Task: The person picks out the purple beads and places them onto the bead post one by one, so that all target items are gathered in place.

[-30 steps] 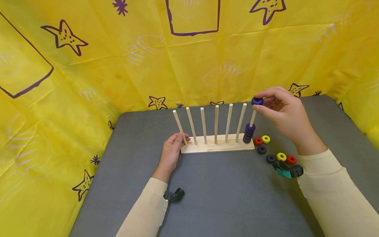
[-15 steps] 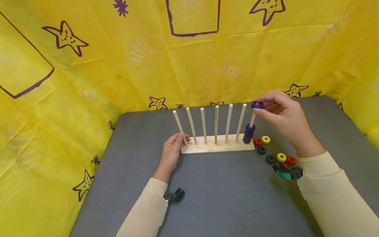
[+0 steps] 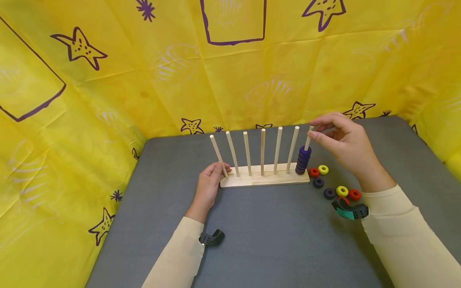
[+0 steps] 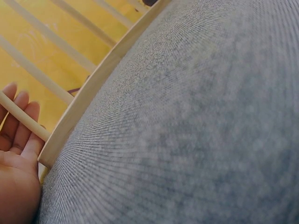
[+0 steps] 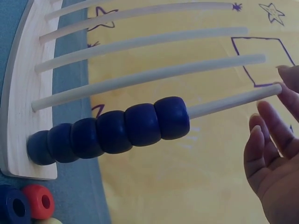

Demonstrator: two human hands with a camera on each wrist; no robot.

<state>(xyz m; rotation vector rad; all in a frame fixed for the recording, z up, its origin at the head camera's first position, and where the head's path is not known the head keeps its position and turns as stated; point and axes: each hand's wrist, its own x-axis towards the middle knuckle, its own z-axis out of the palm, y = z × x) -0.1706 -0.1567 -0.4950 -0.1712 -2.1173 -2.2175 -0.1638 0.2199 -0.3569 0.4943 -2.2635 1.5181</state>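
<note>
Left hand [image 3: 209, 180] loose at pegboard [image 3: 268, 180] end; right hand [image 3: 342, 140], fingers parted, at peg [image 5: 236, 102]; grey tabletop [image 3: 270, 240]; yellow cloth [image 3: 223, 84] behind

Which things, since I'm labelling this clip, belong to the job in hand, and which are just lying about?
Part of the job, apparently:
left hand
right hand
wooden peg rack
stacked blue beads on its end peg

Lying loose, perhaps awaiting use:
red beads
yellow beads
loose blue beads
</note>
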